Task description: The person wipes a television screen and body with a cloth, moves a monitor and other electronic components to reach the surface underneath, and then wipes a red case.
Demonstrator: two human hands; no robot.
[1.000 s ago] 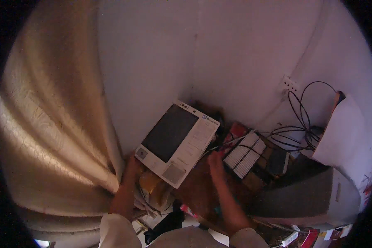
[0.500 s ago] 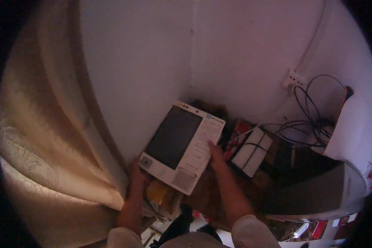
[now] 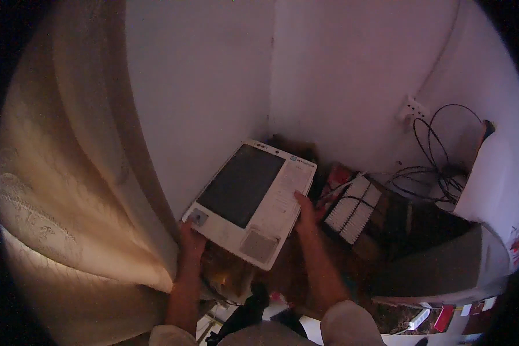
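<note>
Both hands hold a flat white device (image 3: 285,196) with a large dark rectangular panel, a small square at its lower left corner and a greyish square patch at its lower right; its exact kind I cannot tell. My left hand (image 3: 192,235) grips the lower left corner, with most of its fingers hidden underneath. On the right edge, my right hand (image 3: 304,211) rests its thumb on the face while the other fingers go out of sight below. The device is tilted, its far end near the wall corner.
A beige curtain (image 3: 86,173) hangs at the left. Right of the device lie a white pleated filter (image 3: 353,212), a red item (image 3: 336,180) and coiled black cables (image 3: 438,173) below a wall socket (image 3: 413,108). A grey box-like object (image 3: 438,265) stands at the lower right.
The device has tilted flatter, its near edge rising slightly and its lower left corner shifting left. Both hands have kept hold of it.
</note>
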